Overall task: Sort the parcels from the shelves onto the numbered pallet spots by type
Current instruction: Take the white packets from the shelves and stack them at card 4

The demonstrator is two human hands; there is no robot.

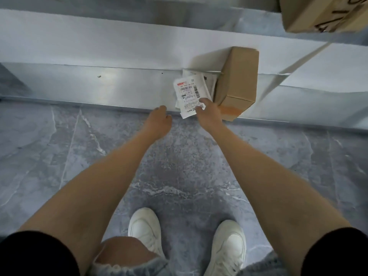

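A flat white mailer (189,92) with a printed shipping label lies on the low metal shelf (89,86), leaning against a brown cardboard box (237,78). My right hand (209,114) pinches the mailer's near corner at the shelf's front edge. My left hand (159,118) hovers just left of the mailer with loosely curled fingers and holds nothing. A second white mailer (211,76) peeks out from behind the first one, beside the box.
Another cardboard box (322,12) with dark writing sits on the upper shelf at the top right. A diagonal shelf brace (288,70) runs right of the lower box. Grey marbled floor (179,166) and my white shoes are below.
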